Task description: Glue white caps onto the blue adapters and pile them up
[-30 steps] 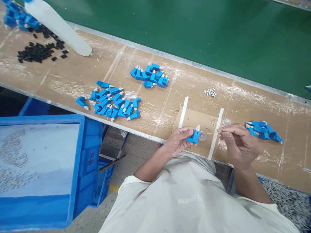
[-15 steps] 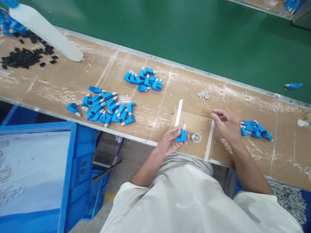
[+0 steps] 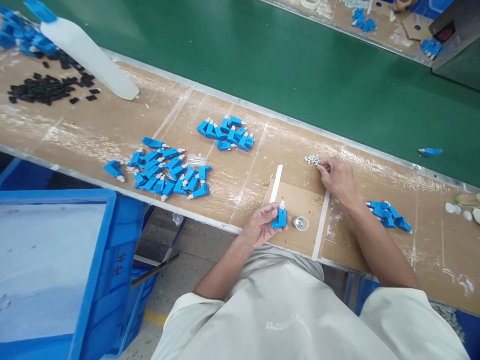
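My left hand (image 3: 262,225) grips a blue plastic part (image 3: 281,218) with a white tip pointing up, above the front of a cardboard sheet (image 3: 298,192). Just right of it stands a small clear cup (image 3: 301,223) with a little something inside. My right hand (image 3: 337,177) reaches to the edge of a small pile of white pieces (image 3: 312,159). Its thumb and forefinger are pinched together there; whether a piece is between them is hidden. A thin stick (image 3: 317,204) lies on the cardboard below that hand.
Similar blue parts lie in a large group (image 3: 168,167), a smaller group (image 3: 227,133) and a cluster (image 3: 389,216) by my right forearm. A white bottle (image 3: 90,60) lies near black pieces (image 3: 43,89). Beyond runs a green belt (image 3: 255,65). A blue crate (image 3: 123,250) is at lower left.
My right hand has moved away from me and leftward, from beside the cardboard to the white pile. My left hand still holds the blue part. The view has shifted slightly.
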A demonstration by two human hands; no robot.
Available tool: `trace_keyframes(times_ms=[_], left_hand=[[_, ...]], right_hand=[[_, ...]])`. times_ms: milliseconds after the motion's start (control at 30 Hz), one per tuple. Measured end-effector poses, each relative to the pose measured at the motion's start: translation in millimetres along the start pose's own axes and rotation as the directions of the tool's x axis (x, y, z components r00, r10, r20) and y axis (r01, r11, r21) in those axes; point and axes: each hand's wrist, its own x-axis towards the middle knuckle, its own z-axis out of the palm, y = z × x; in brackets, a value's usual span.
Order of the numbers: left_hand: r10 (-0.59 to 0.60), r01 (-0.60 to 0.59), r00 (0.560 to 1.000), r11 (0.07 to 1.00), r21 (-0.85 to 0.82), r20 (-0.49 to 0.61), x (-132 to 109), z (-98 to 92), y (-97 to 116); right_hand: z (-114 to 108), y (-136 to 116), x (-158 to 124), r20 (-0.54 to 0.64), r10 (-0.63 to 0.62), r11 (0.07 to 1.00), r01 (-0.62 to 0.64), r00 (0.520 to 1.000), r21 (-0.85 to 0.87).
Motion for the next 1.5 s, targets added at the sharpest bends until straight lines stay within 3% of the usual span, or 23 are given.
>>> trace_keyframes(times_ms=[367, 533, 667, 967, 1067, 1167, 1233, 1300, 1400, 1500], left_hand=[[-0.007, 0.006, 0.999, 1.000, 0.020, 0.032, 1.0, -1.8, -0.4], [0.009, -0.009, 0.999, 1.000, -0.014, 0.037, 1.0, -0.9, -1.1], [0.010, -0.009, 0.999, 1.000, -0.023, 0.051, 2.0, -1.3, -1.7], [0.007, -0.003, 0.999, 0.997, -0.076, 0.047, 1.8, 1.3, -0.6], [0.013, -0.010, 1.000, 0.995, -0.103, 0.027, 1.3, 3.4, -0.3], [0.013, -0.012, 1.000, 0.992, -0.124, 0.005, 2.6, 6.2, 1.3], [0.014, -0.013, 1.000, 0.992, -0.128, 0.012, 3.6, 8.9, 3.7], [0.022, -0.018, 0.999, 0.993, -0.118, 0.027, 3.9, 12.2, 6.5], [0.038, -0.034, 0.998, 0.996, -0.078, 0.051, 2.5, 17.3, 9.3], [0.055, -0.053, 0.997, 0.998, -0.025, 0.061, -0.6, 20.9, 9.2]], right_hand=[[-9.0, 0.7, 6.0, 0.025, -0.011, 1.000, 0.011, 1.000, 0.001], [-8.4, -8.5, 5.7, 0.031, -0.156, 0.987, 0.155, 0.987, 0.044], [-3.5, -15.2, 9.8, 0.047, -0.246, 0.969, 0.247, 0.968, -0.019], [-15.3, -33.6, 31.4, 0.368, -0.169, 0.905, 0.292, 0.914, -0.309], [-26.4, -43.2, 36.4, 0.374, -0.173, 0.938, 0.269, 0.911, -0.221], [-41.4, -56.6, 24.1, 0.246, -0.138, 0.984, 0.105, 0.959, 0.144], [-51.0, -68.7, 4.1, 0.235, -0.073, 0.881, -0.048, 0.969, 0.471], [-58.2, -82.2, -20.5, 0.302, -0.037, 0.691, -0.194, 0.953, 0.696], [-63.2, -99.8, -52.0, 0.406, -0.001, 0.466, -0.358, 0.914, 0.809], [-63.0, -108.5, -68.3, 0.478, 0.018, 0.328, -0.457, 0.878, 0.827]])
